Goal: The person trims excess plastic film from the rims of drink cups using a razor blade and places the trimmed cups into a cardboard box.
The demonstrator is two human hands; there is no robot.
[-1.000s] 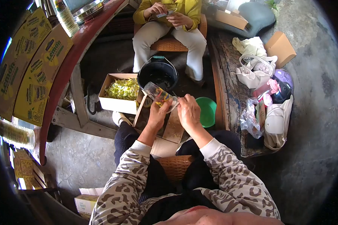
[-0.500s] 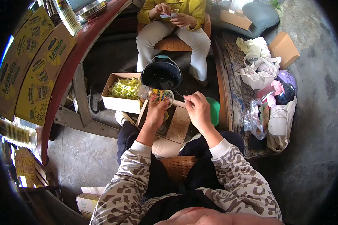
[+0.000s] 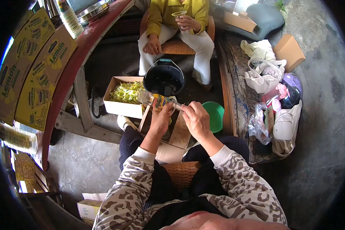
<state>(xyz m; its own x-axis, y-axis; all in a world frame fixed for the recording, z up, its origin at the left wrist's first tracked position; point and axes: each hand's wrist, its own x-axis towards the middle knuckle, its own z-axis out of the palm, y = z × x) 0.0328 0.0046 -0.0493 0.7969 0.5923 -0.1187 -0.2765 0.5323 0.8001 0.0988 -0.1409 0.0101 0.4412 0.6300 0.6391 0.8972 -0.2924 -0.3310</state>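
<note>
My left hand (image 3: 161, 120) is wrapped round a clear plastic cup (image 3: 157, 101) with a colourful printed label. The cup lies tilted on its side, its mouth facing right. In a pinch, my right hand (image 3: 196, 119) grips a thin greyish tool (image 3: 177, 103), whose far end reaches the cup's rim. Its exact kind is too small to make out. Below the hands is an open wooden box (image 3: 180, 132) with dark contents, partly covered by my left hand. A carton (image 3: 120, 108) of yellow-green strips stands just left of the cup.
A black bucket (image 3: 157, 78) stands beyond the cup, a green basin (image 3: 215, 117) to the right. Across from me sits a person (image 3: 155, 25) holding a clear cup (image 3: 183, 23). Bags (image 3: 261, 81) and a helmet (image 3: 294, 86) lie at right; lemon cartons (image 3: 44, 80) line the left table (image 3: 61, 78).
My right hand has moved slightly left and down, bringing the thin tool to the cup's mouth. The person opposite now holds up a cup and has lowered the other hand to the thigh.
</note>
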